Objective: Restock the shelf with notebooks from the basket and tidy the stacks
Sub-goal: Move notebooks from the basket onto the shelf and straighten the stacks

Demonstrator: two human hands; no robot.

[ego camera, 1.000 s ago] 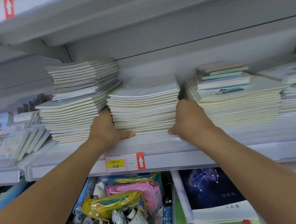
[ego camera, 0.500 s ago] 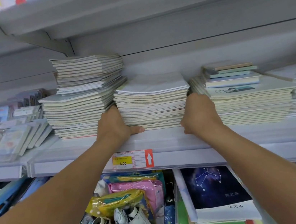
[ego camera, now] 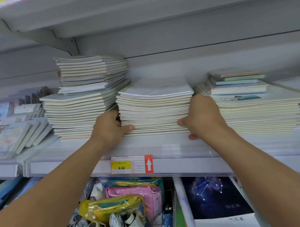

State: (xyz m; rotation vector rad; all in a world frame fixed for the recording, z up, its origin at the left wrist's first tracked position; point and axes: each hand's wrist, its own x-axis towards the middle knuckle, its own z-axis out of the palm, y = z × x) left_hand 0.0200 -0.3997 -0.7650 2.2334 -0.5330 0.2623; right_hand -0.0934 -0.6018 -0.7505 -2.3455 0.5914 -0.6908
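Now the left hand (ego camera: 110, 126) and right hand (ego camera: 202, 116) grip the middle notebook stack (ego camera: 155, 110) between them.

Middle notebook stack (ego camera: 155, 110): cream page edges, pale cover on top, lying flat on the white shelf (ego camera: 93, 149), held between the left hand (ego camera: 109, 128) and right hand (ego camera: 201, 116). Taller two-tier stack (ego camera: 86, 100) just left of the left hand. Wider stack (ego camera: 256, 112) just right of the right hand.

notebook stack (ego camera: 155, 112): matt cream paper | shelf (ego camera: 168, 142): smooth grey metal | price label (ego camera: 132, 164): glossy
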